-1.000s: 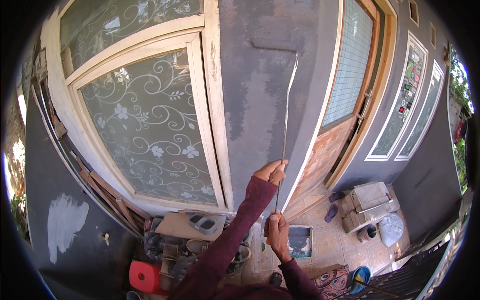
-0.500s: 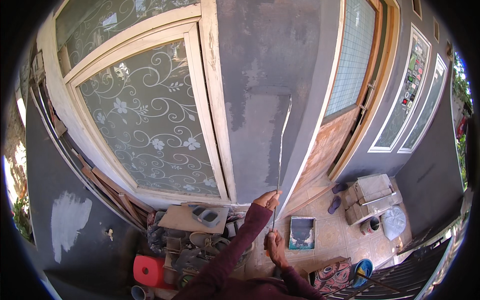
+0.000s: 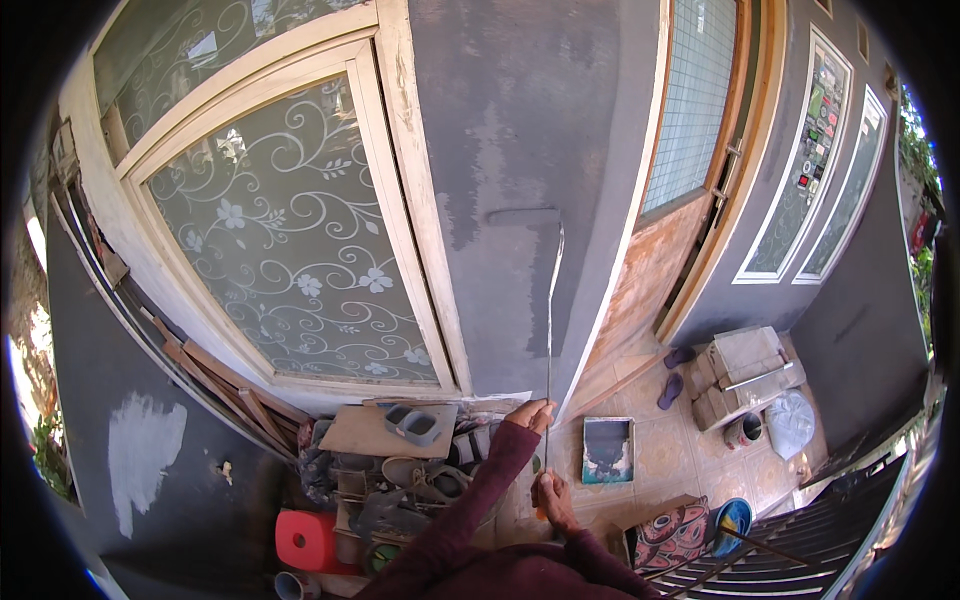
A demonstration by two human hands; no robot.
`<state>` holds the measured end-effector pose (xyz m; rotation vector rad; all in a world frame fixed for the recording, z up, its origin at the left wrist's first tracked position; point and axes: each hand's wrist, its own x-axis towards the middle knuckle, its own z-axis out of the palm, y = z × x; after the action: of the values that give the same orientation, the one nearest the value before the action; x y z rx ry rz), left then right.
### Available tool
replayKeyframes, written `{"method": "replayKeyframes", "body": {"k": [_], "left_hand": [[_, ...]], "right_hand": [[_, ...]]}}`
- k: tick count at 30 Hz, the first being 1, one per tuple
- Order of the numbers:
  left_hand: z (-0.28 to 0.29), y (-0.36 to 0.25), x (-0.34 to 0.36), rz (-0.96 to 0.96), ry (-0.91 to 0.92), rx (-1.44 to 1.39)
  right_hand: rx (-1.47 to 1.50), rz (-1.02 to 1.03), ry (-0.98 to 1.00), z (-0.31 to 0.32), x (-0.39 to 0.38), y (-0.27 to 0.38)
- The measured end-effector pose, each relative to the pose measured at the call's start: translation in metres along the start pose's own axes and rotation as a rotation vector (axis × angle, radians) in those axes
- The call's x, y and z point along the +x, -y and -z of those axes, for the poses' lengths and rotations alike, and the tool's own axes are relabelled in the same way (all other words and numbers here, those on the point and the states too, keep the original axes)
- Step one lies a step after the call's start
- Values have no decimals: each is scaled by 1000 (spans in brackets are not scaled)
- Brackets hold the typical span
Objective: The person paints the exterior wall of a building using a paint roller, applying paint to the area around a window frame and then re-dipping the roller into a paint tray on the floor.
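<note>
Holding a long, thin paint roller takes both hands. The right hand is lower, with its fingers curled tight around the bottom end, where a bit of orange shows. The left hand is higher, with its fingers closed around the thin rod. Both arms have dark red sleeves.

By the near edge of the tiled floor, a patterned bundle sits next to a blue bucket. Over to the left is a red stool with a round hole, and past it a heap of shoes. Above the shoes, a brown board has a grey tray near its right edge. A paint tray, smeared with grey, lies on the floor just right of the hands.

Toward the floor's back right corner are pale boxes, with a can and a plastic bag close by. Purple sandals lie left of the boxes.

The roller head lies sideways on the grey wall, between a flowery window and a door. The wall has lighter and darker patches.
</note>
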<state>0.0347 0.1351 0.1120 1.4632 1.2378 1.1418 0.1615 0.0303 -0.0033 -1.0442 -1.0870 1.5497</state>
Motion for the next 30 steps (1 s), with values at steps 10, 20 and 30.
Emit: {"method": "replayKeyframes", "body": {"k": [10,20,30], "left_hand": [[5,-9,-58,12,-2,-351],[26,-38,-94,-101,52,-219],[18,-77,-100,-178,-132,-648]], "right_hand": [[-275,-26,313,27,-25,-11],[-375,-74,373,18,-35,4],[-483,-155,554,23,-39,9]]}}
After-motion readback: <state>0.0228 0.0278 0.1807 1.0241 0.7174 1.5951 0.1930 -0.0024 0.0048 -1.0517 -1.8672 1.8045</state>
